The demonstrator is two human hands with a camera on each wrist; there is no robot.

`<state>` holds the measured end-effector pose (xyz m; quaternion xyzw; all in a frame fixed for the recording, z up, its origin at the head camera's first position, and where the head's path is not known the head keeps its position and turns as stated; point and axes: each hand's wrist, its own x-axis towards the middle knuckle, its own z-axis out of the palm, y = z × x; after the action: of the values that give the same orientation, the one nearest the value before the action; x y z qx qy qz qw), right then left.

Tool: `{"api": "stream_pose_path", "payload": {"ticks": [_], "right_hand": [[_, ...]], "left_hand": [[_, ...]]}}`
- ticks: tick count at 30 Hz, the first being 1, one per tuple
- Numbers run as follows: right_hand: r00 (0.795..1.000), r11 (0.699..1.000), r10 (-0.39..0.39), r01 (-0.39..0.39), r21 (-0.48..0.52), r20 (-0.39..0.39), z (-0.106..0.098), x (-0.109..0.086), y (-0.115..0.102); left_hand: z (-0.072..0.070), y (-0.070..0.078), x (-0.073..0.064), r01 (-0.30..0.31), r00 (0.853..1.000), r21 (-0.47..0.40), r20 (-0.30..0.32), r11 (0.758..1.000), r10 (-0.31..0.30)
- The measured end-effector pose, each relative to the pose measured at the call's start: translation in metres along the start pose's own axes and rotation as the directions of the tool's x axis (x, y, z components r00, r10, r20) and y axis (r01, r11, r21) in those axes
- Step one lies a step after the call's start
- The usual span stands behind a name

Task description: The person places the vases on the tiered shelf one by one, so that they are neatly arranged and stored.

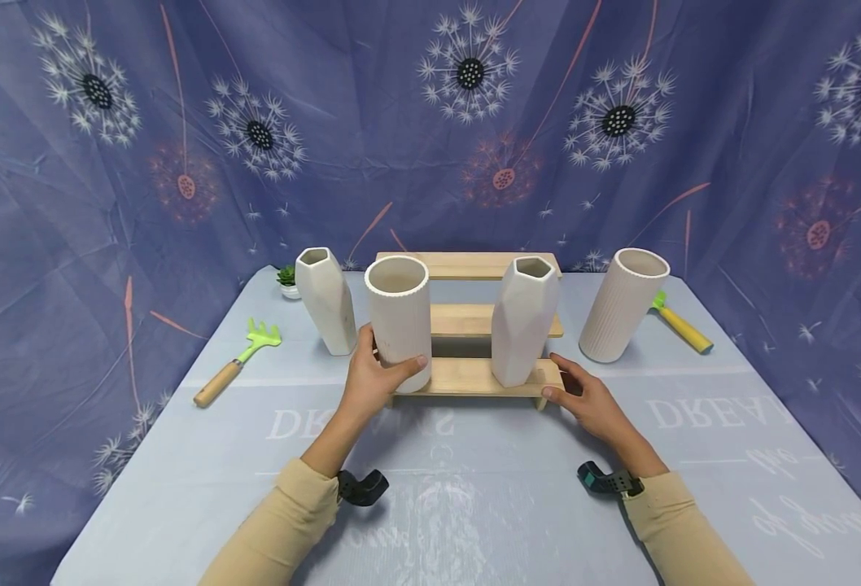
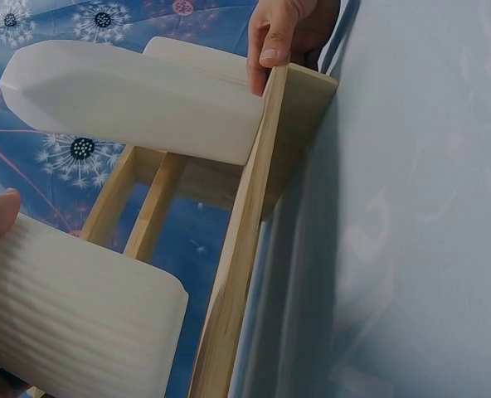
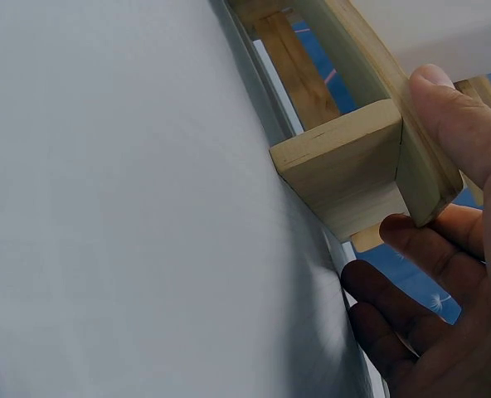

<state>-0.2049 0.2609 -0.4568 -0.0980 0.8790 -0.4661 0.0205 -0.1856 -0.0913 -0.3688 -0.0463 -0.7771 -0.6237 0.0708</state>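
Note:
My left hand (image 1: pixel 375 373) grips a white ribbed cylindrical vase (image 1: pixel 399 313) low down, thumb across its front and fingers round its left side. That vase is at the left end of the lowest step of a three-tier wooden stand (image 1: pixel 463 376); in the left wrist view its base is near the step's edge. A white faceted vase (image 1: pixel 522 321) stands towards the right end of the same step. With thumb above and fingertips below, my right hand (image 1: pixel 587 400) pinches the right end of that step (image 3: pixel 432 166).
A second faceted vase (image 1: pixel 326 301) stands left of the stand, a second ribbed vase (image 1: pixel 621 305) right of it. A green hand rake (image 1: pixel 236 362) and small potted plant (image 1: pixel 288 281) lie left; a yellow-handled tool (image 1: pixel 683 325) lies far right. A dandelion-print curtain (image 1: pixel 372 122) hangs behind.

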Motion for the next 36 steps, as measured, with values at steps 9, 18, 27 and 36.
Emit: {"api": "stream_pose_path", "payload": {"ticks": [9,18,27,36], "right_hand": [[1.0,1.0,0.016,-0.016,-0.001,0.013,-0.002,-0.009,-0.028],[1.0,1.0,0.0,0.0,-0.009,0.014,-0.003,-0.008,-0.026],[1.0,1.0,-0.005,0.005,-0.012,-0.002,0.001,0.002,0.005],[1.0,1.0,0.001,-0.001,-0.005,-0.001,-0.001,-0.004,-0.011]], "left_hand": [[0.007,0.021,-0.009,0.014,1.0,0.006,0.013,1.0,-0.014],[0.012,0.018,-0.005,0.01,1.0,0.001,0.02,1.0,-0.01],[0.016,0.017,-0.005,-0.008,1.0,-0.029,0.017,1.0,0.008],[0.02,0.014,-0.005,-0.017,1.0,-0.018,0.014,1.0,0.017]]}}
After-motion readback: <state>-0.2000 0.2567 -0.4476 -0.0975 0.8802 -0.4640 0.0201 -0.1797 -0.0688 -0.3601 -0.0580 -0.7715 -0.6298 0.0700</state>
